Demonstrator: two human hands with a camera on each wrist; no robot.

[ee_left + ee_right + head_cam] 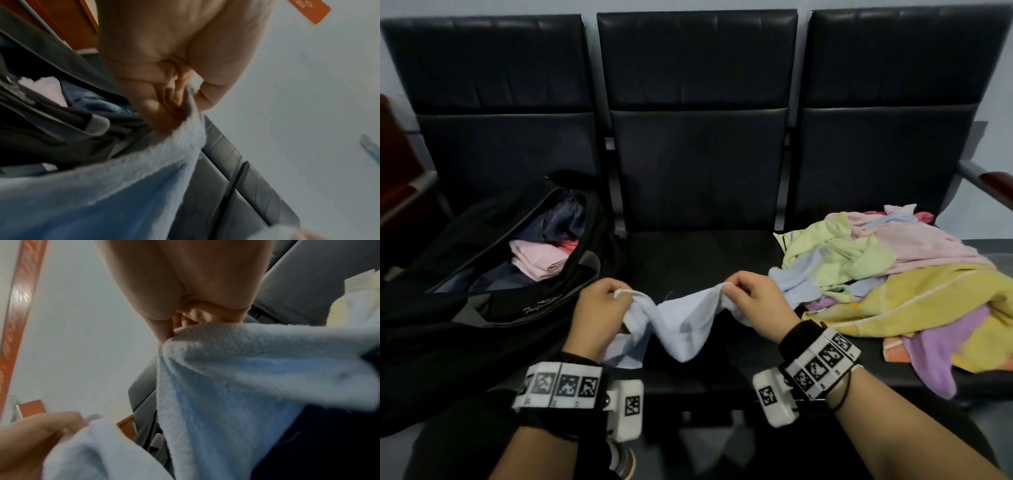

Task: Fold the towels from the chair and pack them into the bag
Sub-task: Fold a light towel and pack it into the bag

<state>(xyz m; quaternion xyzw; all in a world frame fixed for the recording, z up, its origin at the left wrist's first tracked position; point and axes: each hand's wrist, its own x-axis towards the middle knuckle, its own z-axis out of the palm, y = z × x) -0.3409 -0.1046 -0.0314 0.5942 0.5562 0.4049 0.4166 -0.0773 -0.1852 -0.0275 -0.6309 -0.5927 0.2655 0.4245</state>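
Pale blue terry hangs between my two hands: from the head view, my left hand (pixel 599 305) and right hand (pixel 751 298) each pinch an upper corner of the towel (pixel 681 329), which sags in a twisted dip over the middle seat (pixel 698 253). Each grip is closed on cloth, thumb against fingertips. To my left the bag (pixel 493 274) lies unzipped with folded pink and dark pieces already inside. To my right the pile (pixel 893 274) of loose towels, green, pink, yellow and purple, covers the other seat.

From the left wrist, my fingers (pixel 152 104) curl round the towel's edge (pixel 191 104), thumb on the far side, and the cloth (pixel 102 194) drops away below. The bag's open mouth (pixel 68 100) sits just beyond.

From the right wrist, the grip shows the same way: fingertips (pixel 197 316) bunch the corner (pixel 185 337), and the towel (pixel 226 386) fans down from there. My other hand (pixel 37 443) shows low in the picture, holding its own corner.

I judge the step to be spreading this towel flat before the first fold. Next I need to draw my hands apart to take out the twist, lay the cloth on the middle seat, then bring the corners together. Many towels are left, so the task is far from done.
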